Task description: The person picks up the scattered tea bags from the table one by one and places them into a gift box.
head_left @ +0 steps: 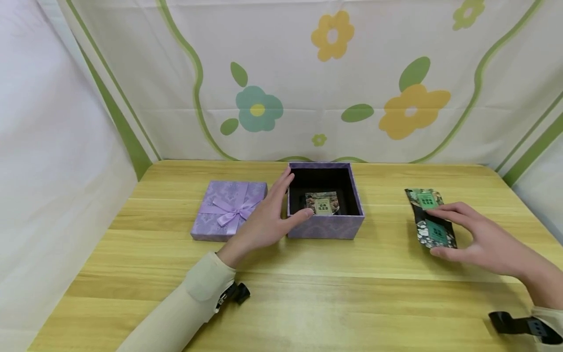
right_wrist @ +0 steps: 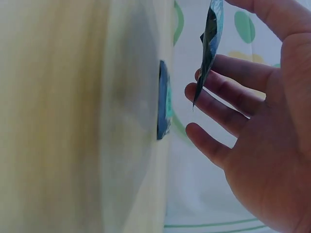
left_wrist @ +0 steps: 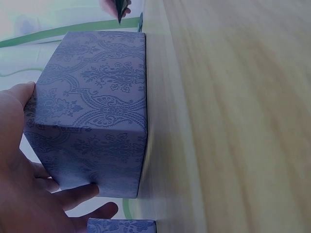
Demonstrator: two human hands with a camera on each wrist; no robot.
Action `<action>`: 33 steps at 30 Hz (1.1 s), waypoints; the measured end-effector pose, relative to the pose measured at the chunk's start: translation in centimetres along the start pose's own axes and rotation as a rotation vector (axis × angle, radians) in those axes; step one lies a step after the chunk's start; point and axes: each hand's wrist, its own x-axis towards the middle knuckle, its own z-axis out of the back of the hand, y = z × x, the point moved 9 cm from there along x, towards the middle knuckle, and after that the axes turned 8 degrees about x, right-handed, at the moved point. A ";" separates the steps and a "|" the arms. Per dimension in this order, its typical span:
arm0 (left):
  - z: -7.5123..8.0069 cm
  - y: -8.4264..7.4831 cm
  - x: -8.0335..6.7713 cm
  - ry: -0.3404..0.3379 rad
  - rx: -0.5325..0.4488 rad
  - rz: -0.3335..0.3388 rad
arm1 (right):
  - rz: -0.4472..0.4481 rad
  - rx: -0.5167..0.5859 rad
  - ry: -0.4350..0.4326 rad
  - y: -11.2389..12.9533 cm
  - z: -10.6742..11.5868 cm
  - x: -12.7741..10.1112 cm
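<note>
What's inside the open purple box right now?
One small packet with a pale label lies on the dark floor of the open purple box. The front wall and the left hand, resting on the box's left side, hide the near floor strip.

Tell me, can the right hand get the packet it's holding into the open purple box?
Probably yes: the box is open on top, and bare table lies between it and the right hand holding the packet.

The lid (left_wrist: 121,225) is cut off by the left wrist view's bottom edge.
</note>
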 end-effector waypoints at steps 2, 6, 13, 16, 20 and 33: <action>0.0 0.0 0.0 -0.002 -0.002 0.000 | 0.018 0.002 -0.001 0.7 0.1 0.5; 0.0 0.1 0.0 -0.006 -0.005 -0.002 | 0.053 0.003 0.007 2.3 0.3 1.5; 0.0 0.2 -0.1 -0.004 -0.006 0.002 | 0.133 -0.052 -0.016 5.3 0.9 3.2; 0.0 0.1 -0.1 -0.004 -0.004 0.000 | 0.172 -0.065 -0.027 6.5 1.2 3.8; 0.0 0.0 0.0 -0.003 0.000 -0.003 | 0.214 -0.073 -0.024 7.9 1.5 4.6; 0.1 -0.1 0.0 -0.003 0.005 -0.001 | 0.265 -0.037 0.017 12.6 1.6 7.4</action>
